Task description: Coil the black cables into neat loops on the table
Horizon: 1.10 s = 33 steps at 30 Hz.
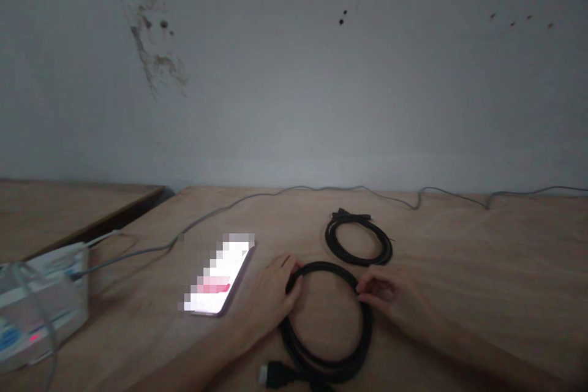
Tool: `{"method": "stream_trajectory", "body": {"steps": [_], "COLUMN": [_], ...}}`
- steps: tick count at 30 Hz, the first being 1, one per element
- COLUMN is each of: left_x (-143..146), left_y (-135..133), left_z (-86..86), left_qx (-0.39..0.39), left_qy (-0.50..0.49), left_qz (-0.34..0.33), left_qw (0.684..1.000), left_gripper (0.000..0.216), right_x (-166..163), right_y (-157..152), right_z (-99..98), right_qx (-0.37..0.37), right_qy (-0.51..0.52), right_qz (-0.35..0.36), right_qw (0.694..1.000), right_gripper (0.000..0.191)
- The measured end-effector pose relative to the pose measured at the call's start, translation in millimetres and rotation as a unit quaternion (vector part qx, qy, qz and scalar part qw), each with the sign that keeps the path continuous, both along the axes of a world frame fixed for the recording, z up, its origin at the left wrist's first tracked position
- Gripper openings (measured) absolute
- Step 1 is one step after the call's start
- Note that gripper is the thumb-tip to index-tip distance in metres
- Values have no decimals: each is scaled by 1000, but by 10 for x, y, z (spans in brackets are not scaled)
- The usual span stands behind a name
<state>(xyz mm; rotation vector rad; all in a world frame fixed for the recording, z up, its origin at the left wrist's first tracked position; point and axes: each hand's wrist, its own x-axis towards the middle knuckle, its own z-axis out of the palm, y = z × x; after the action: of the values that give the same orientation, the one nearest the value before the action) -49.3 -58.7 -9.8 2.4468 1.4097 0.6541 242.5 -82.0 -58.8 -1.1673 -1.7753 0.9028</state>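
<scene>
A black cable with what looks like an HDMI plug (277,374) lies wound in a round coil (365,337) near the table's front edge. My left hand (278,288) grips the upper left of this coil, thumb inside the loop and fingers over the outside. On the upper right side, my right hand (386,295) pinches the coil between thumb and fingertips. Just beyond it rests a second, smaller coil of black cable (386,251), its plugs (351,215) at the far side; neither hand holds it.
A phone (225,282) with a lit, partly blurred screen lies left of my left hand. At the far left stands a white power strip (68,294) with a red light. A grey cord (202,218) runs from it along the wall (294,86). Another tabletop (68,208) adjoins behind it.
</scene>
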Motion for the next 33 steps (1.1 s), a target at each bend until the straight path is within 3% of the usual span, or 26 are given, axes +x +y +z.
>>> {"method": "stream_trajectory", "body": {"steps": [5, 12, 20, 26, 33], "left_x": [-16, 10, -16, -14, -35], "left_y": [5, -9, 9, 3, 39], "left_z": [-12, 57, 24, 22, -38], "left_qx": [-7, -26, -13, -14, -1], "left_qy": [-3, 9, 7, 4, -3], "left_qz": [1, 0, -6, 0, -13], "left_qw": [1000, 1000, 1000, 1000, 1000], "left_gripper": [14, 13, 13, 13, 13], "right_x": [-14, -56, -11, -66, -32], "right_y": [77, 134, 38, 34, 63], "right_z": [134, 81, -4, -104, -89], "right_qx": [-7, 3, 25, -22, -90], "right_qy": [-36, -27, -50, 59, 74], "right_qz": [25, 72, 13, 7, 19], "right_qw": [999, 997, 998, 998, 993], "right_gripper": [12, 9, 8, 28, 45]}}
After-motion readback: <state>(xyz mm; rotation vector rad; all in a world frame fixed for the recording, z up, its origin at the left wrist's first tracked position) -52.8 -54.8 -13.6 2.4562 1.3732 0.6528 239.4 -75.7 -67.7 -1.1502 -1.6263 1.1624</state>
